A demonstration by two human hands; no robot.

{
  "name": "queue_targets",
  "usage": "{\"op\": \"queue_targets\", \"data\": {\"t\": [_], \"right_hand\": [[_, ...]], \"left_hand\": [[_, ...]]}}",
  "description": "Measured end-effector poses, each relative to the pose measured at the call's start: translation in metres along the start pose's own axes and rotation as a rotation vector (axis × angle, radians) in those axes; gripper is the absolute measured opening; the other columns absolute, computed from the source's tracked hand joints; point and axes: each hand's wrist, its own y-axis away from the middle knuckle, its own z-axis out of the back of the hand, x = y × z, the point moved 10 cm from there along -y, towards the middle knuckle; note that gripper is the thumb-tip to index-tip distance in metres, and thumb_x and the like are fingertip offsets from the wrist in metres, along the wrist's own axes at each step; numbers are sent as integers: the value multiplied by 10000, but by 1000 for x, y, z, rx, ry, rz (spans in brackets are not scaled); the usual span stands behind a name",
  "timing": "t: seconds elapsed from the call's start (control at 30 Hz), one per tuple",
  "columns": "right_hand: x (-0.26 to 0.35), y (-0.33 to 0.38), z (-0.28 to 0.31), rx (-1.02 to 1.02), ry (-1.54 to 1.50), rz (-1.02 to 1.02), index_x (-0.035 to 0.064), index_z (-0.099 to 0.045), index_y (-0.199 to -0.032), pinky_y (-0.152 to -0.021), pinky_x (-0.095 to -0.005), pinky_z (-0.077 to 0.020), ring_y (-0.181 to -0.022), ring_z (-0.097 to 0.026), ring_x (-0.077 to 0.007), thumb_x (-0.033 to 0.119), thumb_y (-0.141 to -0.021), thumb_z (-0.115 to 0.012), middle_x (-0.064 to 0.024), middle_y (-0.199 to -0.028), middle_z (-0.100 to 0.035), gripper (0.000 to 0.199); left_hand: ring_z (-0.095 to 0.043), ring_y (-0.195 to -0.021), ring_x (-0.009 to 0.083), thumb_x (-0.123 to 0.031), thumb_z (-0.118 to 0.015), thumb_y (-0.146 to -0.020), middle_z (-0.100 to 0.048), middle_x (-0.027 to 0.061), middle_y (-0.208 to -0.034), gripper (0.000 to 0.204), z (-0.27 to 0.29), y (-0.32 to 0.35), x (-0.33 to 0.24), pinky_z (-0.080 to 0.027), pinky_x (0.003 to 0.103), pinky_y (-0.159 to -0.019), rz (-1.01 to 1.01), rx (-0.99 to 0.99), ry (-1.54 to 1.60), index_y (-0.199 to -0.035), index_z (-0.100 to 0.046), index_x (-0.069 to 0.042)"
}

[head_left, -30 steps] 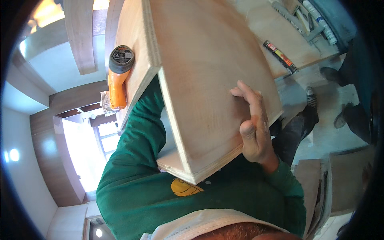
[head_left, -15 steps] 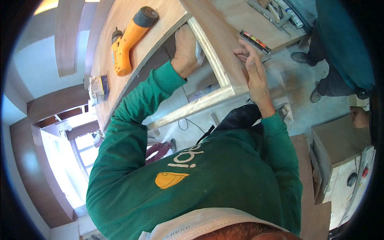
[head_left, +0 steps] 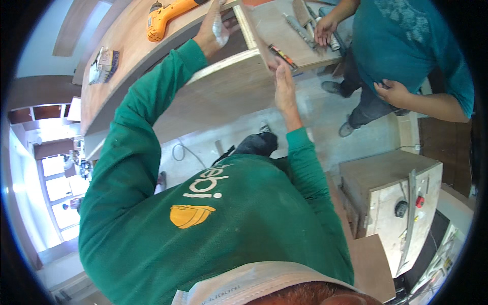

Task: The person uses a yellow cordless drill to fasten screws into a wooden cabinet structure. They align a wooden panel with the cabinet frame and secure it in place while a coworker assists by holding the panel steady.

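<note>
Plywood cabinet (head_left: 223, 94): I'd steady it evenly, left hand (head_left: 208, 31) spread-fingered just inside it, right hand (head_left: 285, 94) unclenched at its end

Brown plywood box (head_left: 213, 96), pale-edged, one side open, slanting across upper left.

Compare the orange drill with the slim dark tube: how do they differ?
The drill is mostly orange; the tube is dark with reddish-orange patches.
The drill is bulky and angled in shape; the tube is slim and straight.
The drill lies on the curved wooden unit, partly cut off by the view's upper edge; the tube lies on the worktable beyond.
Both lie on wooden surfaces.
</note>
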Motion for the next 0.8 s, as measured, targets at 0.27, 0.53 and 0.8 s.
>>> {"op": "queue_targets", "data": {"t": [0.27, 0.53, 0.8], "right_hand": [[-75, 91, 46, -39, -235, -211, 52, -408, -1586, -1037, -446, -489, -1195, -670, -266, 625, -1123, -356, -156, -1314, -676, 738], [-274, 259, 64, -238, -253, -682, 57, -467, -1538, -920, -446, -514, -1066, -701, -251, 633, -1109, -375, -142, -1219, -719, 725], [-400, 374, 13, -358, -325, -928, 62, -530, -1440, -795, -399, -508, -866, -700, -217, 613, -1107, -422, -127, -1068, -733, 652]], "left_hand": [[-660, -1108, 246, -582, -618, -1014, -738, 81, -1167, 482, 7, -4, -7, -506, 416, -1003, -125, 32, -68, -1214, -708, -152], [-694, -1048, 227, -545, -608, -1035, -761, 60, -1112, 451, 12, 0, -13, -553, 405, -947, -181, 79, -84, -1126, -745, -125], [-689, -1053, 226, -533, -605, -1037, -752, 61, -1121, 447, -8, 1, -17, -553, 407, -941, -201, 182, -158, -1140, -734, -118]]}}
